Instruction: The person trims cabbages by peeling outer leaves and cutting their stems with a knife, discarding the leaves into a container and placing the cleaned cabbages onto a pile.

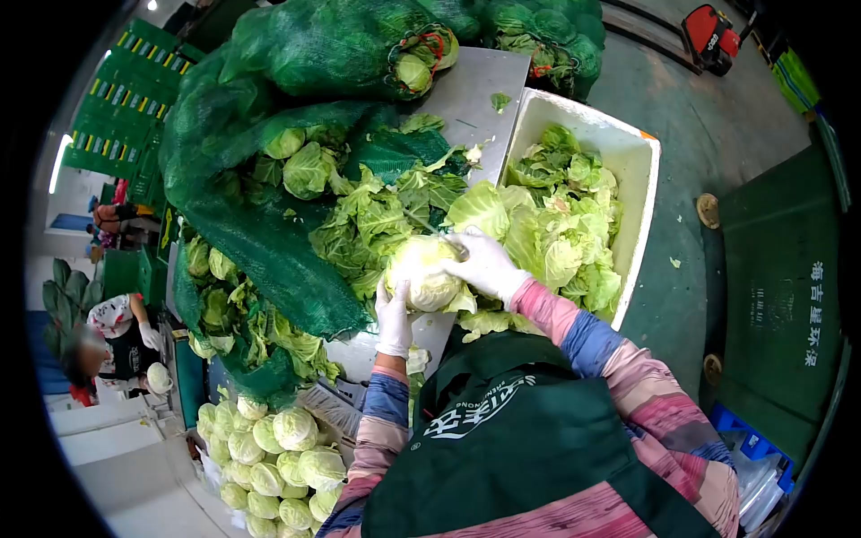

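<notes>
A pale, trimmed cabbage is held over the metal table in front of my apron. My gloved left hand grips its near left side, thumb and fingers pressed against it. At the cabbage's upper right is my gloved right hand, its fingers closed round a thin knife; the handle is hidden in the glove. Loose green outer leaves lie just beyond the cabbage. To the right, a white foam box holds many stripped leaves.
Green mesh sacks of cabbages cover the far and left side of the metal table. Trimmed cabbages are piled at lower left. A green bin stands on the right, a red pallet jack behind. Another person works at far left.
</notes>
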